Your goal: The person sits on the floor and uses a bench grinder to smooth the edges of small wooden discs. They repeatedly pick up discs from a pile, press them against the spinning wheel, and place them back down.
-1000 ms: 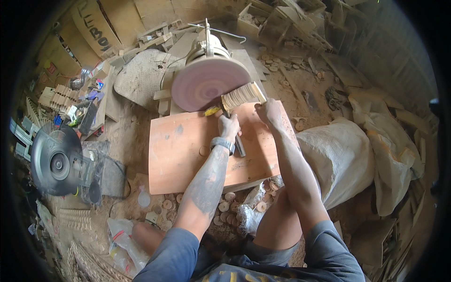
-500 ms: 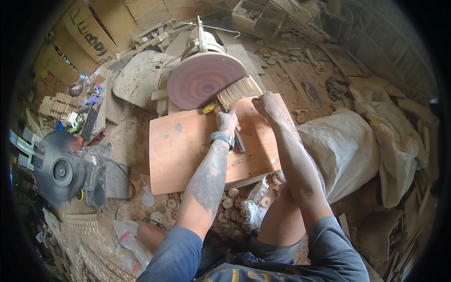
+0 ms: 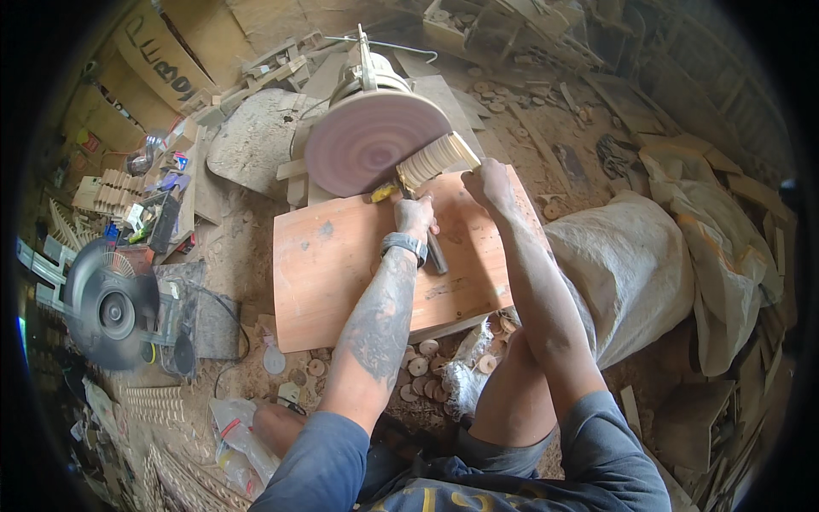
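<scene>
A large reddish-brown sanding disc (image 3: 375, 141) faces me behind a tilted plywood board (image 3: 320, 273). Against the disc's lower right edge lies a ribbed stack of thin pale wooden rounds (image 3: 429, 162), with a flat wood strip (image 3: 466, 150) across its right end. My right hand (image 3: 490, 184) is closed on that end of the stack. Below its left end, my left hand (image 3: 415, 217) is wrapped round a dark, rod-handled tool (image 3: 436, 255). A yellow piece (image 3: 383, 192) pokes out beyond the left hand, close to the disc. Its join to the tool is hidden.
To the left stands a machine with a round dark blade (image 3: 113, 307). Large pale sacks (image 3: 627, 264) sit at the right. Loose wooden rounds (image 3: 418, 367) lie below the board, and offcuts (image 3: 111, 192) crowd the left side. Sawdust covers the floor.
The whole view has shifted by a few pixels. Both hands keep their hold, and the stack stays at the disc's edge with hardly any visible movement.
</scene>
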### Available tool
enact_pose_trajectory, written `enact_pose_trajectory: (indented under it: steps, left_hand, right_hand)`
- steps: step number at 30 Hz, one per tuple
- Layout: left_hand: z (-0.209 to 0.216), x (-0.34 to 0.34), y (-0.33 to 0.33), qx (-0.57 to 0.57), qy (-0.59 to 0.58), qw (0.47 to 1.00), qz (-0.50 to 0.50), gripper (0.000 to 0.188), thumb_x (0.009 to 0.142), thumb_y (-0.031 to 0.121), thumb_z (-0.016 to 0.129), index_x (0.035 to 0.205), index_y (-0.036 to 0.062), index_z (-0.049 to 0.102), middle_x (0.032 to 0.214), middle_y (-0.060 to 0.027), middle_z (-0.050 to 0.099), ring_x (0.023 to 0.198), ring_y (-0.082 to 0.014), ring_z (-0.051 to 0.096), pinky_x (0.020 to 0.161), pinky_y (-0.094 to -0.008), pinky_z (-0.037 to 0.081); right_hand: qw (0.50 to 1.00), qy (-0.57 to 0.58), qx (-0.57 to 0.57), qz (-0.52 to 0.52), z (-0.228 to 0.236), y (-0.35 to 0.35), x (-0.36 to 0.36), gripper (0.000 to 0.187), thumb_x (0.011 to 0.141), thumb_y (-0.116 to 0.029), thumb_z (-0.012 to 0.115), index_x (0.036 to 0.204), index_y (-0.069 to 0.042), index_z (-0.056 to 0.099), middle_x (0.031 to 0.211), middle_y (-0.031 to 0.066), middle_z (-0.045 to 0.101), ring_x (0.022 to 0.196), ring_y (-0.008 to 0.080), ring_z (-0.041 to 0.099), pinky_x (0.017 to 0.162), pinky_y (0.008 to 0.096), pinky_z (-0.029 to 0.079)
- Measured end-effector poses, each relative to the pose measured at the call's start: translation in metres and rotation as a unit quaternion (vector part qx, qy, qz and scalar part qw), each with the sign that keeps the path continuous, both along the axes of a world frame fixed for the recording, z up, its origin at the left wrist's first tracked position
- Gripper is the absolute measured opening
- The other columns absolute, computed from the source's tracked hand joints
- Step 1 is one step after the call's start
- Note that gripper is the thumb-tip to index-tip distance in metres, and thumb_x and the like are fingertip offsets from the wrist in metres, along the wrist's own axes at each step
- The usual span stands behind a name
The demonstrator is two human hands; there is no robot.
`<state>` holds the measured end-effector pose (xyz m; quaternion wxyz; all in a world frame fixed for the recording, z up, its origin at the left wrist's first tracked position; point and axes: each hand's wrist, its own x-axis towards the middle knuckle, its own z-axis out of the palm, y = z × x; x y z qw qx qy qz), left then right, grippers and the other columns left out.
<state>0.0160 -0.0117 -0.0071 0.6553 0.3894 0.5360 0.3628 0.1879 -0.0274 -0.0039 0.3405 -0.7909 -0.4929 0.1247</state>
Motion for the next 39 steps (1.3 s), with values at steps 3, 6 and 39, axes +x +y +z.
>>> enact_pose_trajectory:
  steps: [3,6,39]
  left_hand:
    - [0.004,0.001,0.001,-0.025,-0.003,1.0,0.001,0.021,0.096,0.015,0.061,0.081,0.003,0.052,0.058,-0.0007,0.04,0.042,-0.0134,0.038,0.038,-0.0322,0.032]
    - [0.006,-0.001,-0.001,-0.022,-0.006,1.0,0.001,0.023,0.096,0.018,0.061,0.082,0.0044,0.05,0.057,-0.0002,0.04,0.041,-0.0127,0.038,0.037,-0.0319,0.032]
    - [-0.001,-0.001,0.006,-0.015,-0.027,0.999,-0.013,0.017,0.098,0.014,0.054,0.085,0.0035,0.049,0.058,-0.0011,0.041,0.042,-0.0128,0.039,0.038,-0.0325,0.033]
  right_hand:
    - [0.998,-0.034,0.044,-0.015,-0.005,0.003,0.002,0.026,0.075,-0.021,0.066,0.074,0.005,0.068,0.066,0.0239,0.065,0.065,0.0362,0.068,0.064,0.0445,0.052]
    - [0.998,-0.031,0.061,-0.004,-0.007,0.004,0.002,0.026,0.075,-0.021,0.066,0.076,0.005,0.068,0.066,0.0236,0.065,0.065,0.0353,0.068,0.064,0.0444,0.052]
    - [1.0,-0.011,-0.002,0.001,-0.005,0.005,0.001,0.026,0.083,-0.021,0.063,0.093,0.002,0.068,0.089,0.0285,0.067,0.091,0.0445,0.065,0.08,0.051,0.053]
